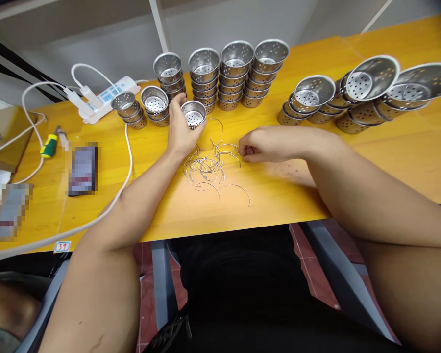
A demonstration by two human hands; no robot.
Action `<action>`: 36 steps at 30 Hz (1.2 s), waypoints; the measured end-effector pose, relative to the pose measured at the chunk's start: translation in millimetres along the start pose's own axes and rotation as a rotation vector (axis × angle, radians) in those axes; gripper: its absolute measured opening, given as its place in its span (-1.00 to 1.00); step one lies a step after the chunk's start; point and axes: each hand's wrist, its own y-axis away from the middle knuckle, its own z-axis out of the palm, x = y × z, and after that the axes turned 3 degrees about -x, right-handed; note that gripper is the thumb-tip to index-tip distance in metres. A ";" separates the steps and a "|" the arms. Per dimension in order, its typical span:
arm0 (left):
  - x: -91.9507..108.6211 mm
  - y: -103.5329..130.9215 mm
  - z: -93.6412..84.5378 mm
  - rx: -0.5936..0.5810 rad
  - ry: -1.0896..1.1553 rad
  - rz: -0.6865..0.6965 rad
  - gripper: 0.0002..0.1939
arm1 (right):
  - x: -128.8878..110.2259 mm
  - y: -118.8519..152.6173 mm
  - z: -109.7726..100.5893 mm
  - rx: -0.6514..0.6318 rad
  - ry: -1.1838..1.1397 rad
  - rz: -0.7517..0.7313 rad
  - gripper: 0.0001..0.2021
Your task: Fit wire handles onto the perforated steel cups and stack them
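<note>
My left hand (182,130) is closed around a small perforated metal cup (194,115), tilted so its holed bottom shows. A loose pile of thin curved wires (206,166) lies on the yellow table just below that cup. My right hand (259,144) is at the right edge of the pile, its fingers curled in a pinch against the end of a curved wire (230,145). One separate wire (221,126) lies above the pile, and another (244,191) lies toward the table's front edge.
Stacks of perforated cups (237,73) stand along the back. More stacks (312,95) are at the right and shorter ones (155,105) at left. A power strip (106,100), white cable (128,152), screwdriver (49,144) and two phones (83,169) occupy the left side.
</note>
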 end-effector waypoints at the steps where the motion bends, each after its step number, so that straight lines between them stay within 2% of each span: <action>1: 1.6 -0.2 -0.8 0.001 0.007 -0.004 -0.01 | -1.9 -4.1 3.4 0.027 -0.004 -0.023 -0.92; 5: -1.2 -2.2 -2.6 0.000 -0.022 0.024 -0.02 | -15.6 -18.6 13.3 0.119 0.004 -0.058 -0.90; 10: -19.5 -6.0 -0.7 -0.038 -0.060 0.055 -0.08 | -28.2 -28.8 21.0 0.225 0.014 -0.070 -0.90; 13: -30.3 -7.7 1.6 -0.037 -0.048 0.058 -0.05 | -24.7 -30.9 24.5 0.288 0.005 -0.083 -0.85; 17: -38.3 -8.6 4.8 -0.026 -0.033 0.029 0.04 | -11.1 -30.1 25.2 0.252 0.007 -0.124 -0.78; 21: -38.4 -9.0 5.5 -0.045 -0.041 -0.023 0.05 | -4.5 -30.1 28.9 0.343 -0.085 -0.165 -0.55; 25: -37.1 -8.5 4.9 -0.035 -0.028 -0.014 -0.08 | -13.0 -39.2 42.3 0.378 -0.089 -0.281 -0.37; 27: -35.7 -8.1 4.7 -0.025 -0.026 0.006 -0.12 | -19.4 -46.1 48.9 0.386 -0.061 -0.300 -0.40; 31: -28.9 -6.9 3.2 -0.011 -0.034 0.034 -0.13 | -27.8 -56.3 53.7 0.428 -0.042 -0.299 -0.60; 36: -21.4 -5.5 1.3 -0.011 -0.034 0.046 -0.05 | -30.3 -60.1 51.9 0.464 -0.039 -0.341 -0.71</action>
